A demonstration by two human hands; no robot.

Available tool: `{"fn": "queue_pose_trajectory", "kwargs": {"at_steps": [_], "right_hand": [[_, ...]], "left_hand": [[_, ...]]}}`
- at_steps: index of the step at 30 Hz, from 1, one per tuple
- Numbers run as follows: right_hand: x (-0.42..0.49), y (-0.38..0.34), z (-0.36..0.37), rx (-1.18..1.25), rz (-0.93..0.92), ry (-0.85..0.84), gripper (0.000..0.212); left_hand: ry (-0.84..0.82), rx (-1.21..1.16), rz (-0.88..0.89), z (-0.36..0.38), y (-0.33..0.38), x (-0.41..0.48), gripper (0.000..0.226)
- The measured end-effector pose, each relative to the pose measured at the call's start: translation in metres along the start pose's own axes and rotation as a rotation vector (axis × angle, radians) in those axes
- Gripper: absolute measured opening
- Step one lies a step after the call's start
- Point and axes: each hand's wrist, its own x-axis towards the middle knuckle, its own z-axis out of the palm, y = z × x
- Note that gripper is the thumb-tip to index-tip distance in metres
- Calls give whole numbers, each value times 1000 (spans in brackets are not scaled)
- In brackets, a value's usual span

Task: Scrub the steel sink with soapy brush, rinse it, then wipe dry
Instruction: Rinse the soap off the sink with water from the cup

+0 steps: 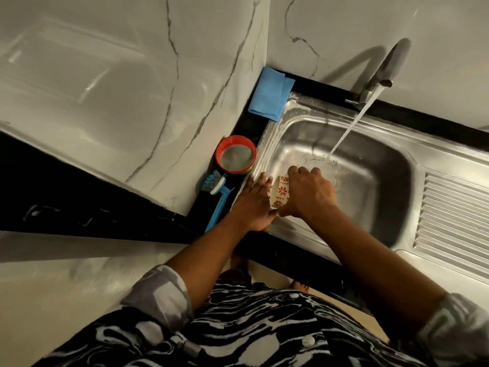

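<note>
The steel sink fills the right half of the view, wet, with water running from the tap into its basin. My right hand grips a white cup with red flowers, tilted on its side over the sink's left rim. My left hand lies flat with straight fingers on that rim, next to the cup's mouth. The blue scrub brush lies on the black counter left of the sink. A folded blue cloth sits at the sink's far left corner.
A red bowl of cloudy soapy water stands on the black counter between cloth and brush. The ribbed drainboard extends to the right of the basin. Marble-look walls close in behind and to the left.
</note>
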Motion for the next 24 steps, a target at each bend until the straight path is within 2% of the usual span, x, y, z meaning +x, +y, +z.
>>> {"fn": "queue_pose_trajectory", "kwargs": {"at_steps": [2, 4, 10, 14, 17, 19, 21, 24], "right_hand": [[-8, 8, 5, -16, 1, 2, 101], [-16, 18, 11, -46, -3, 11, 101], [-26, 39, 28, -169, -53, -6, 98], [-29, 52, 34, -122, -25, 29, 100], [-26, 71, 38, 115, 68, 23, 98], [-18, 86, 38, 393, 160, -1, 101], [-6, 101, 37, 718, 270, -8, 101], [26, 121, 38, 1073, 383, 127, 101]], "left_hand": [[9, -13, 63, 3, 2, -7, 78], [50, -30, 104, 11, 6, -16, 72], [-89, 51, 144, 4, 12, -13, 98], [-123, 73, 184, 0, 12, -9, 72], [-110, 1, 177, 2, 8, -11, 85], [-100, -46, 166, 3, 8, -12, 92], [-84, -95, 134, 3, 9, -12, 89], [-57, -93, 98, 1, 12, -7, 87]]}}
